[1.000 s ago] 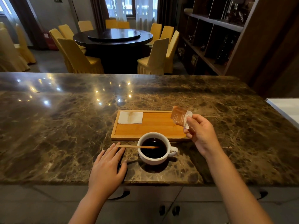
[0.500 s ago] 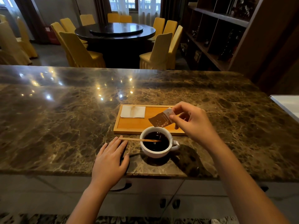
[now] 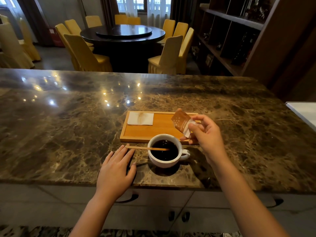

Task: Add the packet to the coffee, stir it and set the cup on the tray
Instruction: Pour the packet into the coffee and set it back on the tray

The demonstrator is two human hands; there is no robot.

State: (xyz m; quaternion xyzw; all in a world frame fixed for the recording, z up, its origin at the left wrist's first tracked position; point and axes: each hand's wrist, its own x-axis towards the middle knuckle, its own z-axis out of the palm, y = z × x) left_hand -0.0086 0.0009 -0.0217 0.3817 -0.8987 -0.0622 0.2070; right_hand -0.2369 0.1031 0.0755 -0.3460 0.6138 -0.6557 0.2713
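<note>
I see my right hand (image 3: 206, 134) raised above the near right corner of the wooden tray (image 3: 164, 127), thumb and fingers pinched on the white end of the brown packet (image 3: 181, 122). The packet is tilted, its brown end pointing up and away over the tray's right side, and it touches neither tray nor cup. Whether it is torn open I cannot tell.

The white cup (image 3: 166, 151) stands on the marble counter (image 3: 68, 127), just in front of the tray's near edge and close to the counter's near edge, its handle turned to the right. It is full of dark coffee. A wooden stir stick (image 3: 146, 148) lies across the cup's left rim, one end in the coffee, the other jutting out to the left.

My left hand (image 3: 116, 170) lies flat on the counter just left of the cup, palm down, fingers spread and holding nothing; its fingertips reach under the stick's free end.

A folded white napkin (image 3: 140, 118) sits in the tray's far left corner.
</note>
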